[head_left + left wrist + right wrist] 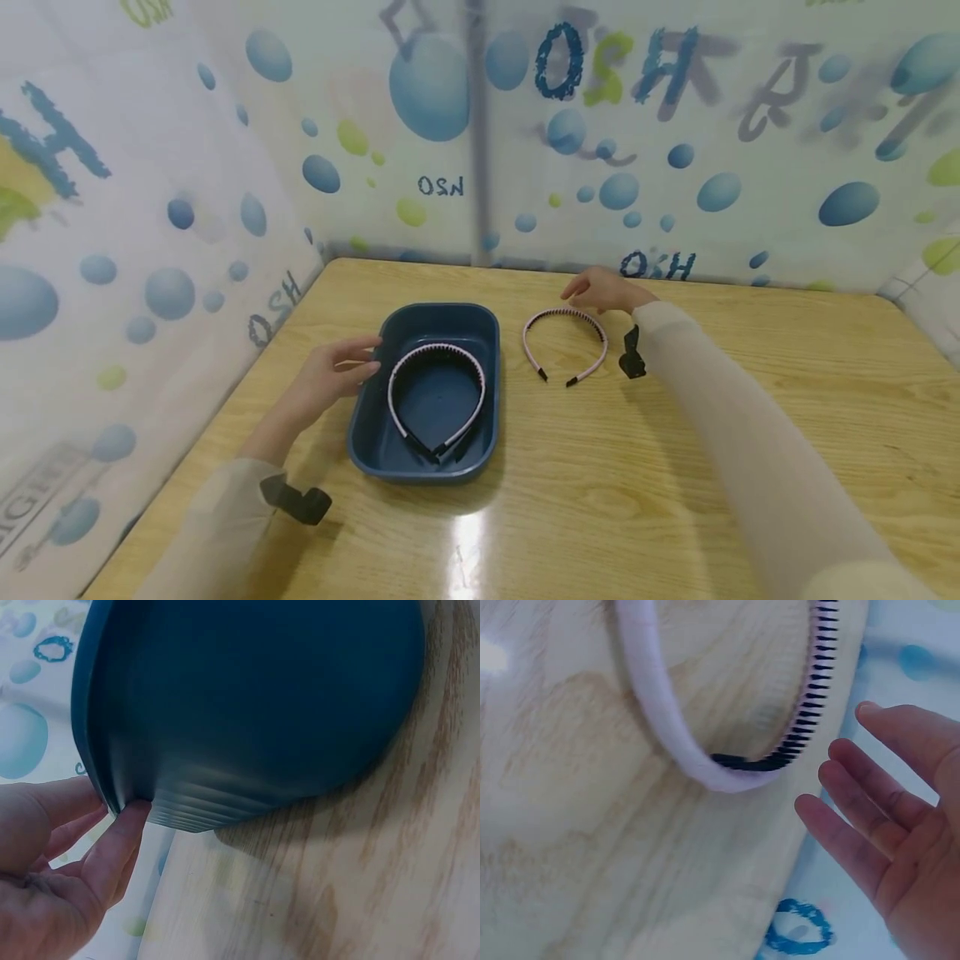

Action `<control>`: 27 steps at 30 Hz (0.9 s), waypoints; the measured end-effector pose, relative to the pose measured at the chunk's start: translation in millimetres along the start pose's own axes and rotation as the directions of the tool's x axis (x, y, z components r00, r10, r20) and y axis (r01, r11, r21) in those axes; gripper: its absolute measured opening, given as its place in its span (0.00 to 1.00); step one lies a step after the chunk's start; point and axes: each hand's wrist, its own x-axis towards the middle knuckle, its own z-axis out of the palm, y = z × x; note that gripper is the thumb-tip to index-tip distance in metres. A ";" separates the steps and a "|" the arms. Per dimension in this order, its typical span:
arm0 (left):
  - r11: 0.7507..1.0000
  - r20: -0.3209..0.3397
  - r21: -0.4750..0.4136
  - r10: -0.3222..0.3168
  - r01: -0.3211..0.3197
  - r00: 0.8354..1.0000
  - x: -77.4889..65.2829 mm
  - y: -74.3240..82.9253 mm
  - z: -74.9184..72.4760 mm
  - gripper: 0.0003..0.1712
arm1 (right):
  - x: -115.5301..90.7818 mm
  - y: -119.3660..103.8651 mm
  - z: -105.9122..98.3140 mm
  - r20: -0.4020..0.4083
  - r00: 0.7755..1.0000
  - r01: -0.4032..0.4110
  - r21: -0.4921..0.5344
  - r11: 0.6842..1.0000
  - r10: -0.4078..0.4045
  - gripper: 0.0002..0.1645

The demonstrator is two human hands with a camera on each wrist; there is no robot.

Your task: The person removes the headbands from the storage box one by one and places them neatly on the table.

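Headband, pale pink, arched, black-toothed (562, 312), lies on the wood-grain table (570, 467) beside my empty, relaxed right hand (602, 291). My left hand (337, 367) pinches a blue, round-cornered plastic tub (420, 477) at its edge. At least one matching headband (437, 347) inside; I judge work partly done, this one left.

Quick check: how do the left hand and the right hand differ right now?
Contact: the left hand touches the blue bin near its rim, while a gap separates the right hand from the headband on the table.
Place: the left hand is beside the bin; the right hand is farther forward, by that headband's arch.
Shared: both come from pale sleeves.
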 end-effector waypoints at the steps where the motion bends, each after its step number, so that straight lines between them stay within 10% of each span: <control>1: 1.000 -0.003 0.001 0.000 0.000 1.000 -0.1 0.2 0.5 0.28 | -0.8 -2.4 -1.2 0.000 1.000 0.005 -0.002 1.000 -0.005 0.17; 27: 0.999 -0.017 0.016 0.030 -0.030 0.999 -3.3 1.8 2.5 0.29 | -12.3 -81.3 -6.6 -0.048 0.979 0.198 0.014 0.980 -0.197 0.16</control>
